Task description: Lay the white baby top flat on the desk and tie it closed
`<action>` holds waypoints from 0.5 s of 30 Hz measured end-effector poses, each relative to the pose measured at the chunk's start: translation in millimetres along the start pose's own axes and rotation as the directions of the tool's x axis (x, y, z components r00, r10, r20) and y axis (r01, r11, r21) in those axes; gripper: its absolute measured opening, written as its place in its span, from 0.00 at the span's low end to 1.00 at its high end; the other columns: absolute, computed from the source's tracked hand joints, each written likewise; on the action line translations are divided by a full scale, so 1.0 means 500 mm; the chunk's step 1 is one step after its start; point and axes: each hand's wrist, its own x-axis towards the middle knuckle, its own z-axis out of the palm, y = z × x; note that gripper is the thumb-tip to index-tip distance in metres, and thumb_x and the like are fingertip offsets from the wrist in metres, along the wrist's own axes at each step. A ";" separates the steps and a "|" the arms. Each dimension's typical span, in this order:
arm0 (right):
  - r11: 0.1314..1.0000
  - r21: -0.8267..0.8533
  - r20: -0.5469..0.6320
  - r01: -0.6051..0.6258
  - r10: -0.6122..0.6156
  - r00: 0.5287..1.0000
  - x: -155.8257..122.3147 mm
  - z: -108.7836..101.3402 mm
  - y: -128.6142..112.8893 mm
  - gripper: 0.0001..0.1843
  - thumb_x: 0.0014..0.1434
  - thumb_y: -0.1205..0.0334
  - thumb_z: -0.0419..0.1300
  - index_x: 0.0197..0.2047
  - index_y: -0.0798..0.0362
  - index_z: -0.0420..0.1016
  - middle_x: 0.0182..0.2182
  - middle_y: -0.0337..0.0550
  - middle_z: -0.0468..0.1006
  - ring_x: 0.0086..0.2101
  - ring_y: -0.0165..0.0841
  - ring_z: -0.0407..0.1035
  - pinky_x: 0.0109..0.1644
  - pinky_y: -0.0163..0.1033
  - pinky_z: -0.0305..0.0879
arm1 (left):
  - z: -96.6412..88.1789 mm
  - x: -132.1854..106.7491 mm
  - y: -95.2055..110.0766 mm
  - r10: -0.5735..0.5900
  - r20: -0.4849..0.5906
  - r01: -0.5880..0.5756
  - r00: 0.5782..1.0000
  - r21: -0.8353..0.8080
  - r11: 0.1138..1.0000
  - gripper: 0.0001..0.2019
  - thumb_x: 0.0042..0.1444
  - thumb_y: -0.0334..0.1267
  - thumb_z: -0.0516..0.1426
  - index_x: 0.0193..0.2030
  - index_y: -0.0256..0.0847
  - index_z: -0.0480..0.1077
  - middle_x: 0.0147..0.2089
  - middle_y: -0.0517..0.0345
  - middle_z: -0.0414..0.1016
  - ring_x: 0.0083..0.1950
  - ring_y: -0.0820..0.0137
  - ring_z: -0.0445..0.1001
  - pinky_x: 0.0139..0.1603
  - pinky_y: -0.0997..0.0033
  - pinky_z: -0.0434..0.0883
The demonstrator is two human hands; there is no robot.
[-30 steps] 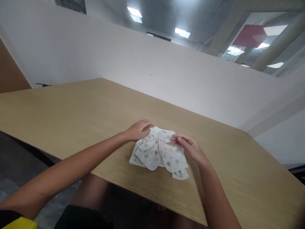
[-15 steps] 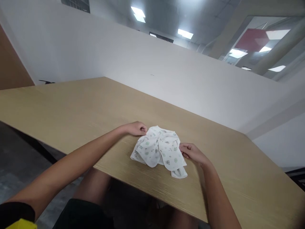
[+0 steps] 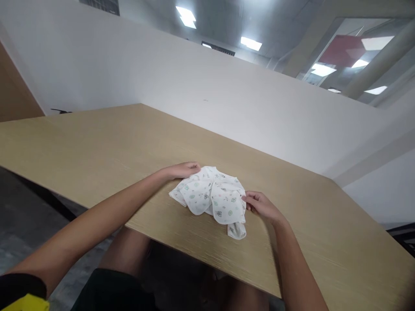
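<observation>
A small white baby shirt (image 3: pixel 212 196) with green and grey animal prints lies spread on the wooden table. Its neckline points away from me, and one sleeve (image 3: pixel 236 230) hangs toward the near edge at the right. At the shirt's upper left shoulder, my left hand (image 3: pixel 184 169) has its fingers closed on the cloth. My right hand (image 3: pixel 261 204) pinches the shirt's right side between thumb and fingers. The cloth between the hands is slightly rumpled, and the front panels overlap near the middle.
The light wooden table (image 3: pixel 97 151) stretches away to the left and right, its near edge just in front of my legs. A white partition wall (image 3: pixel 210 99) stands along the far side. A dark slatted object (image 3: pixel 403 237) shows past the right edge.
The shirt has shifted slightly left and away from me, its left side spreading outward. My left hand has moved up onto the shoulder; my right hand has moved slightly left with its edge.
</observation>
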 end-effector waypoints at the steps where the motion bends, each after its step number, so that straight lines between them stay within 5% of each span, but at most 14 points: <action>1: 0.999 0.042 -0.027 0.000 0.001 1.000 0.001 0.000 0.002 0.28 0.57 0.39 0.65 0.35 0.58 0.66 0.27 0.39 0.64 0.26 0.24 0.55 0.29 0.33 0.49 | -0.004 -0.004 0.005 -0.021 0.052 0.022 0.998 -0.020 1.000 0.29 0.56 0.61 0.63 0.52 0.36 0.70 0.52 0.47 0.75 0.46 0.66 0.74 0.43 0.69 0.69; 5: 0.994 0.107 -0.240 0.004 0.022 0.971 0.002 -0.006 0.004 0.20 0.54 0.46 0.60 0.33 0.56 0.62 0.27 0.38 0.61 0.29 0.27 0.57 0.34 0.34 0.54 | -0.016 -0.013 0.014 -0.025 0.210 0.036 0.977 -0.048 0.998 0.36 0.49 0.48 0.69 0.63 0.35 0.69 0.52 0.44 0.78 0.48 0.60 0.78 0.43 0.67 0.72; 8: 0.990 -0.135 -0.565 -0.042 -0.043 0.824 0.002 -0.021 0.006 0.17 0.55 0.49 0.54 0.30 0.56 0.65 0.28 0.40 0.64 0.31 0.29 0.59 0.37 0.36 0.54 | -0.018 -0.009 0.005 -0.001 0.202 0.002 0.979 -0.003 1.000 0.27 0.51 0.41 0.64 0.59 0.36 0.74 0.54 0.47 0.79 0.50 0.60 0.78 0.44 0.68 0.72; 11: 0.968 -0.214 -0.722 -0.135 -0.064 0.689 -0.003 -0.045 0.015 0.18 0.58 0.49 0.53 0.35 0.57 0.73 0.33 0.42 0.73 0.37 0.32 0.65 0.42 0.37 0.57 | -0.017 -0.005 -0.002 0.047 0.038 -0.053 0.998 0.160 0.986 0.20 0.54 0.39 0.58 0.53 0.39 0.77 0.55 0.53 0.79 0.52 0.63 0.77 0.47 0.70 0.70; 13: 0.975 -0.157 -0.700 -0.154 0.000 0.715 -0.012 -0.060 0.019 0.22 0.58 0.45 0.56 0.41 0.56 0.76 0.37 0.42 0.76 0.39 0.32 0.67 0.44 0.36 0.58 | -0.019 -0.006 -0.001 0.096 -0.116 -0.058 0.989 0.296 0.953 0.16 0.57 0.40 0.56 0.49 0.39 0.77 0.49 0.55 0.80 0.48 0.65 0.76 0.44 0.71 0.67; 15: 0.972 -0.141 -0.607 -0.190 0.067 0.792 -0.025 -0.071 0.019 0.28 0.57 0.38 0.60 0.46 0.55 0.79 0.39 0.41 0.77 0.39 0.32 0.67 0.43 0.36 0.59 | -0.027 -0.011 0.005 0.120 -0.168 -0.051 0.979 0.365 0.929 0.16 0.57 0.43 0.57 0.47 0.39 0.77 0.47 0.54 0.80 0.46 0.65 0.74 0.41 0.71 0.65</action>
